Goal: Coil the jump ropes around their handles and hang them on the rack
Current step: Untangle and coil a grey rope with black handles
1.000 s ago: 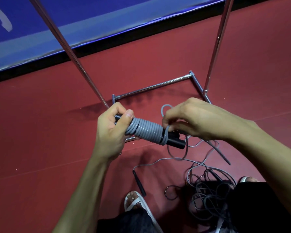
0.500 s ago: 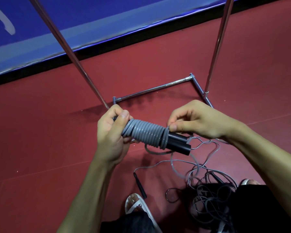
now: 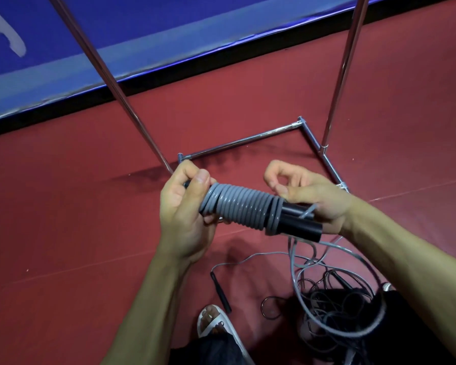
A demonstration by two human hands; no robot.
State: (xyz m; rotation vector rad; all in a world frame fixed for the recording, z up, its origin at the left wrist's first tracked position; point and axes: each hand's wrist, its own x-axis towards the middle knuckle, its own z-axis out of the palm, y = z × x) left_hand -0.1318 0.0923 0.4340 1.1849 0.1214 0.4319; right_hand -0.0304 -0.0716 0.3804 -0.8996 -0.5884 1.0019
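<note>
The grey rope (image 3: 244, 208) sat in tight turns around the black handles (image 3: 298, 222) in the middle of the frame, held above the red floor (image 3: 63, 219). The left hand (image 3: 184, 206) gripped the bundle's left end, thumb pressed on the first turns. The right hand (image 3: 308, 193) pinched the free strand between thumb and forefinger just beside the last turn, its other fingers curled behind the handles. Loose rope dropped to a tangle of ropes (image 3: 334, 306) at lower right. Another black handle (image 3: 220, 292) lay on the floor near a white sandal (image 3: 216, 325). The rack (image 3: 237, 142) stood behind the hands, its 2 poles rising to the top edge.
</note>
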